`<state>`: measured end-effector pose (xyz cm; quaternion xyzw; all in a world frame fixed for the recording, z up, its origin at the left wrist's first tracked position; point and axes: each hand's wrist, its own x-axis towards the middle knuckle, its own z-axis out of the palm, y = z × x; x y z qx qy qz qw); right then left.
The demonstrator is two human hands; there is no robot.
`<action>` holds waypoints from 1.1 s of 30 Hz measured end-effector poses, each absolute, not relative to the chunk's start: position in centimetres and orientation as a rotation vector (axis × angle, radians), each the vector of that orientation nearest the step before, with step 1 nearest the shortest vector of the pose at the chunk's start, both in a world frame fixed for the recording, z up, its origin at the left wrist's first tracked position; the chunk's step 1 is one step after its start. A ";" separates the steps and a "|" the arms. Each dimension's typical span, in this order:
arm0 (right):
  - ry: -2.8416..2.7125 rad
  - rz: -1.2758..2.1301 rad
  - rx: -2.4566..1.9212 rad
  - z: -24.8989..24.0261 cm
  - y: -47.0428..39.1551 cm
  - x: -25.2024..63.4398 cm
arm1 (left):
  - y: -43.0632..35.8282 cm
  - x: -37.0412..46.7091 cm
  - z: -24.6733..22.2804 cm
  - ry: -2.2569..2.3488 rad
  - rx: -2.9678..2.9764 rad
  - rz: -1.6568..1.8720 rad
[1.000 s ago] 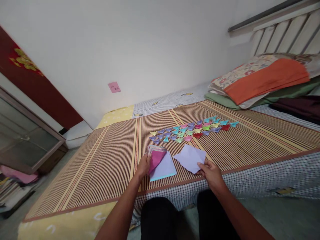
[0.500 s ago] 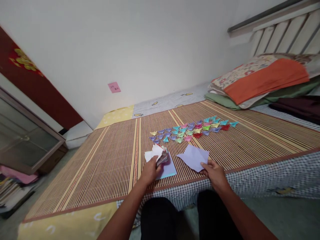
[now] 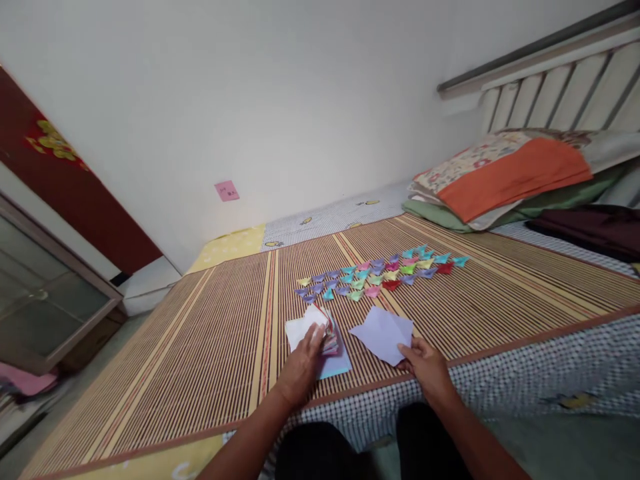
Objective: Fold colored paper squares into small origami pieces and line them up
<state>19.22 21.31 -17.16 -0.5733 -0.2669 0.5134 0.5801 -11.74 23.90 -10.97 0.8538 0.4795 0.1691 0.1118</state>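
Observation:
Purple square paper (image 3: 383, 333) is pinched at its right corner by my right hand (image 3: 425, 360), its sheet lying at a slant just above or on the mat. My left hand (image 3: 303, 367) lies with stretched fingers on top of a stack of white-faced papers (image 3: 300, 327) with coloured edges showing at the right; its thumb is hidden. Under that stack, purple and light-blue sheets (image 3: 335, 367) rest on the mat. Beyond both hands, several small folded paper shapes (image 3: 375, 280) in blue, purple, pink, yellow, green and red stand in slanting rows.
A striped bamboo mat (image 3: 200, 360) covers the bed, over a checked sheet (image 3: 530, 367). Folded bedding (image 3: 515, 177) and dark cloth (image 3: 590, 230) lie at the right, near a radiator (image 3: 565, 100). A glass-fronted cabinet (image 3: 50, 287) stands at the left.
My left hand has flattened from a grip on the bent paper bundle to lying over it. The right hand still pinches the purple paper. The view has tilted slightly upward.

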 end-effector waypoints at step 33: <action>-2.322 0.402 -1.354 -11.6 21.3 10.5 | 24.5 -11.8 -8.7 1.438 2.318 0.608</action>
